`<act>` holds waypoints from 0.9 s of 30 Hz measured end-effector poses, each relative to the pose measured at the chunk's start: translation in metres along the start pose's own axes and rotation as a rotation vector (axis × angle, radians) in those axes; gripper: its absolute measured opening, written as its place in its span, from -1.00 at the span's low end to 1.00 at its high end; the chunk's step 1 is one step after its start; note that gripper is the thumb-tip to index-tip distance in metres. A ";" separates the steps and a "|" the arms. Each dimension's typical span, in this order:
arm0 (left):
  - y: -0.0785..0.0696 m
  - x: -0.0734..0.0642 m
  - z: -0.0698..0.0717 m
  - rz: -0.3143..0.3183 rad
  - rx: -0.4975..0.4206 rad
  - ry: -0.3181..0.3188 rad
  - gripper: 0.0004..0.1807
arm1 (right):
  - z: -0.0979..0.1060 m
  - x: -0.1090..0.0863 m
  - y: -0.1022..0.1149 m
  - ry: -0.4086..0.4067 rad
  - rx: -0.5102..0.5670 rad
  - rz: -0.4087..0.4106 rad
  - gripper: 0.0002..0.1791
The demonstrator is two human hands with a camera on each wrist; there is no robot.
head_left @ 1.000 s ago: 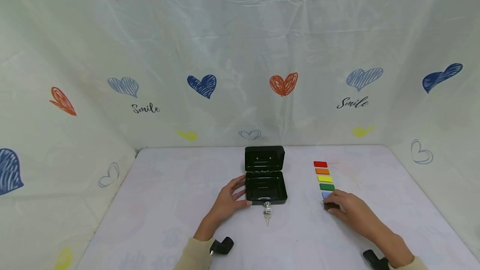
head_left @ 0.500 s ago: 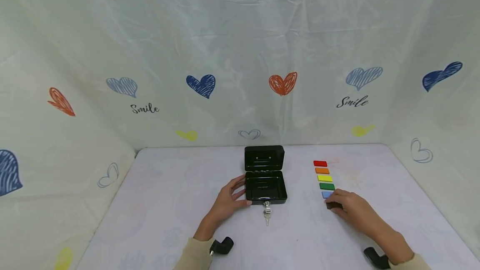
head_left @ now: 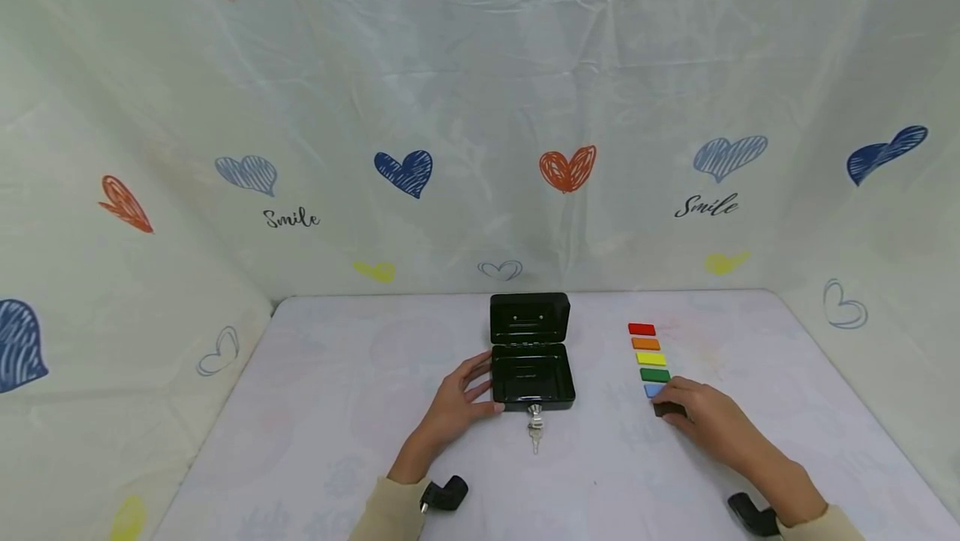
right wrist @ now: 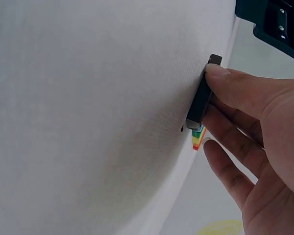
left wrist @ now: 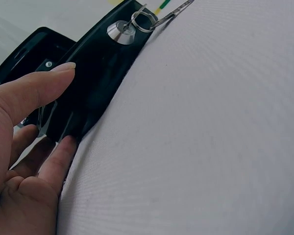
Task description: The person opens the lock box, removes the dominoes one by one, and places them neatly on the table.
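A black cash box (head_left: 533, 400) stands with its lid (head_left: 529, 318) raised and nothing seen inside. A key on a ring (head_left: 536, 436) hangs from its front lock. My left hand (head_left: 457, 399) holds the box at its front left corner, thumb on the front face and fingers along the side, as the left wrist view shows. My right hand (head_left: 705, 420) pinches a small black block (right wrist: 201, 100) between thumb and fingers, low over the table. The block is at the near end of a row of coloured tiles, just below the blue tile (head_left: 652, 391), which the fingers partly cover.
The row runs away from the right hand: a green tile (head_left: 655, 375), a yellow tile (head_left: 650, 358), an orange tile (head_left: 646, 343) and a red tile (head_left: 642, 329). A white cloth covers the table (head_left: 345, 408). Behind hangs a curtain (head_left: 480, 91) printed with hearts.
My right hand has nudged the black block slightly to the right, by the near end of the row. The left hand and the cash box have stayed put.
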State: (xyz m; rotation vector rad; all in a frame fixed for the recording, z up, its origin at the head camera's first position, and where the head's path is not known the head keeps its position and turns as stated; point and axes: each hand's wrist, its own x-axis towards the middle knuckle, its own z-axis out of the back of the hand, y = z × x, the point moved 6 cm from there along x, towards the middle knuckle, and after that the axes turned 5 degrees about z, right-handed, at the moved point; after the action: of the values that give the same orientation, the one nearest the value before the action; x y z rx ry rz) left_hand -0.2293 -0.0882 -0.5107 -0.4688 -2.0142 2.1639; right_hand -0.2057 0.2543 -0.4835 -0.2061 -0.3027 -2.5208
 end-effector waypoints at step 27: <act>0.022 0.011 0.004 -0.016 0.009 -0.010 -0.07 | 0.001 0.002 0.000 -0.017 -0.013 0.021 -0.68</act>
State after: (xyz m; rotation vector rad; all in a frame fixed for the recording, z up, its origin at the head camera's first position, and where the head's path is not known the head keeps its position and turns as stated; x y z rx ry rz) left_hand -0.2389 -0.0903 -0.5335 -0.4410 -2.0057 2.1690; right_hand -0.2076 0.2534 -0.4824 -0.2347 -0.2892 -2.5023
